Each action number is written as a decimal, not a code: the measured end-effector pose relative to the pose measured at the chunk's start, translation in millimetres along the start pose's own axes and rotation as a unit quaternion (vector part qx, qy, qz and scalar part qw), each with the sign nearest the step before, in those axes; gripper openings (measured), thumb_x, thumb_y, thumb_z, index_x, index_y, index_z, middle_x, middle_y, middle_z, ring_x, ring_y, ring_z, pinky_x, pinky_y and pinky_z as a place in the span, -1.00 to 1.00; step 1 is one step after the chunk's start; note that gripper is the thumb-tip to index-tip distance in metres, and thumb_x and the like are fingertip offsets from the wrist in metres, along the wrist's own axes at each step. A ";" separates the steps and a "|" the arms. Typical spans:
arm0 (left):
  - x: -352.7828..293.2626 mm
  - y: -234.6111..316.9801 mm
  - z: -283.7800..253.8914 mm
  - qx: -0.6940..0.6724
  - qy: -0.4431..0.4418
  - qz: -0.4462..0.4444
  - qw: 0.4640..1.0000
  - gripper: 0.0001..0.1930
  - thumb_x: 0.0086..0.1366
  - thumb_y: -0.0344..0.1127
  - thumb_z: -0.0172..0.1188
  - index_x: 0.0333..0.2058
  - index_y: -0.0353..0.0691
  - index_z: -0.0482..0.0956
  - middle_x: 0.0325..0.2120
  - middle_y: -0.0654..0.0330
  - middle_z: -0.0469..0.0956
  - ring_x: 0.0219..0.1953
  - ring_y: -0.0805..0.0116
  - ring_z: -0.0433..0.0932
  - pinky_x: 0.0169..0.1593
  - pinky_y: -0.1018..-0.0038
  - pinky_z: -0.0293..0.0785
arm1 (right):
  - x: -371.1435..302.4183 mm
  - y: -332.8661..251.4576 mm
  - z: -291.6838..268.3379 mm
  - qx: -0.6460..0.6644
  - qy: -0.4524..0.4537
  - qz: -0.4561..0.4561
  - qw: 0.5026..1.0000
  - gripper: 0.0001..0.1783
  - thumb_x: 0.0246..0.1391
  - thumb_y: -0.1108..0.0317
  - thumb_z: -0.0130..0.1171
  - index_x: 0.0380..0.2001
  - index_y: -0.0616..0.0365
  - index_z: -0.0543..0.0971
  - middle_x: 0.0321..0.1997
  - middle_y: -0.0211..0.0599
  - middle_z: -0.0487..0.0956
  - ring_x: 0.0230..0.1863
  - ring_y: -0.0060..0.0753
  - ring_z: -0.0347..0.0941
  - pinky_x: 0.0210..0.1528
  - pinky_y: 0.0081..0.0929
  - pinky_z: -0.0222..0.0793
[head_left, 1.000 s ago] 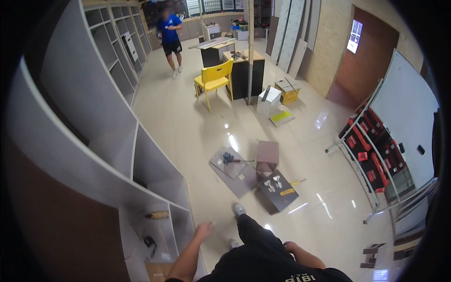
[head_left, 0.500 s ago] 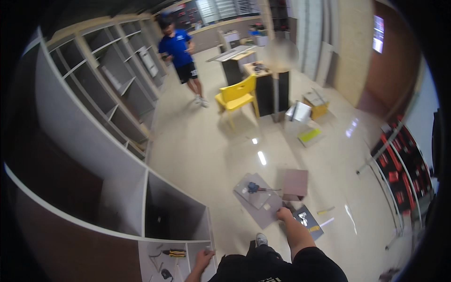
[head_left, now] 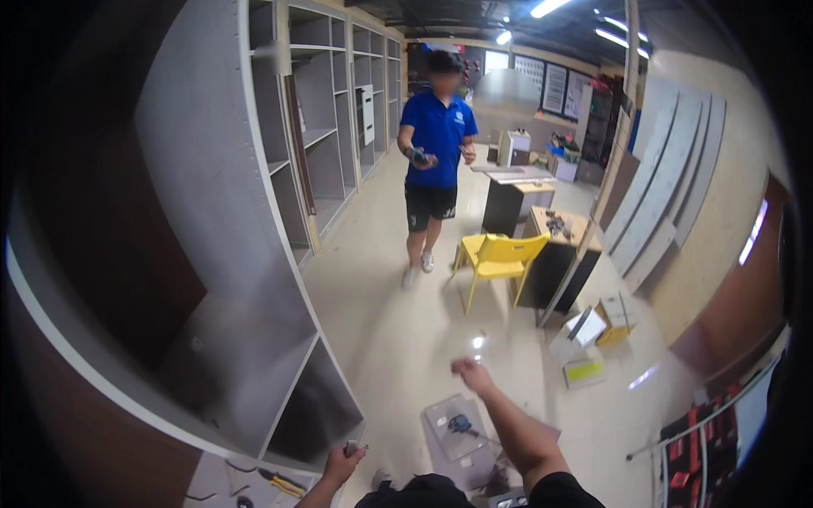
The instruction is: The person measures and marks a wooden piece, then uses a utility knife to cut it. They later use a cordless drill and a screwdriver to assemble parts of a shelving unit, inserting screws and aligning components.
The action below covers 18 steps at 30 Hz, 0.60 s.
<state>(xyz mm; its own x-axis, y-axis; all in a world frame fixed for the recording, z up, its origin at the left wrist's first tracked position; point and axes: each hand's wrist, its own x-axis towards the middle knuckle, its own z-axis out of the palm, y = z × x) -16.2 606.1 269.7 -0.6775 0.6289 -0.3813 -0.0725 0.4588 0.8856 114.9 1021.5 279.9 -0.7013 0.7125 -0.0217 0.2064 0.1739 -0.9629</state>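
Observation:
My left hand (head_left: 340, 464) is closed around a small grey metal piece (head_left: 351, 447), beside the lower front corner of the large grey-white cabinet (head_left: 296, 398). My right hand (head_left: 471, 373) is stretched forward over the floor with its fingers curled in. Whether anything lies inside that fist is hidden. Pliers with yellow-and-black handles (head_left: 282, 483) lie on the cabinet panel to the left of my left hand. Below my right arm, a blue power tool (head_left: 460, 423) rests on a flat grey board (head_left: 442, 413) on the floor.
A person in a blue shirt (head_left: 438, 140) faces me, a dark tool in one hand. To their right stand a yellow chair (head_left: 505, 256) and a wood-topped workbench (head_left: 584, 240). Boxes (head_left: 578, 330) sit on the floor, and a rack of red-and-black items (head_left: 699, 453) is at lower right.
My view has tilted up and turned left. The right hand has moved forward and up from near the floor boards. The person in blue has come closer. The left hand stays by the cabinet corner.

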 end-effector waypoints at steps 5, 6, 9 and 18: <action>36.5 5.8 13.3 -0.009 0.064 0.071 0.995 -0.71 0.21 -0.12 0.28 -0.44 -0.28 0.58 -0.59 0.23 0.56 -0.52 0.47 0.46 -0.37 0.40 0.39 | 144.5 -269.4 -16.1 -0.166 0.134 -0.240 0.947 -0.75 0.19 0.26 0.10 -0.24 0.24 0.58 -0.32 -0.12 0.64 -0.22 -0.21 0.59 -0.14 -0.36 0.44; 32.8 15.4 11.7 0.007 0.066 0.071 0.995 -0.70 0.21 -0.12 0.29 -0.45 -0.29 0.57 -0.59 0.19 0.57 -0.52 0.45 0.46 -0.37 0.39 0.39 | 152.0 -320.1 0.0 -0.211 0.147 -0.294 0.921 -0.75 0.17 0.25 0.10 -0.33 0.25 0.57 -0.37 -0.08 0.62 -0.24 -0.08 0.58 -0.18 -0.26 0.45; 37.1 45.6 27.0 0.080 0.047 0.068 0.993 -0.67 0.21 -0.10 0.28 -0.43 -0.31 0.53 -0.58 0.04 0.55 -0.50 0.39 0.51 -0.37 0.35 0.39 | 245.9 -322.6 -10.2 -0.499 0.226 -0.300 0.781 -0.57 0.07 0.00 0.21 -0.23 0.16 0.49 -0.25 -0.10 0.53 -0.14 0.00 0.54 -0.16 -0.17 0.49; -20.0 59.2 19.9 -0.028 0.252 -0.071 0.965 -0.74 0.24 -0.19 0.25 -0.33 -0.32 0.59 -0.53 0.13 0.60 -0.47 0.36 0.53 -0.34 0.37 0.43 | 185.2 -231.1 -9.0 -0.545 0.122 -0.121 0.820 0.00 -0.02 -0.07 0.24 0.40 -0.17 -0.04 -0.03 0.23 0.43 -0.28 0.24 0.56 -0.30 0.01 0.51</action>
<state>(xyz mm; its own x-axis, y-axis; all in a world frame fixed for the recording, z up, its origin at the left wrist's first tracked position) 7.6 633.1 324.5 -0.9268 0.1708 -0.3345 -0.2206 0.4734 0.8528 -56.6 1119.4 500.8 -0.6825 0.6587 0.3166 0.6619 0.7408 -0.1144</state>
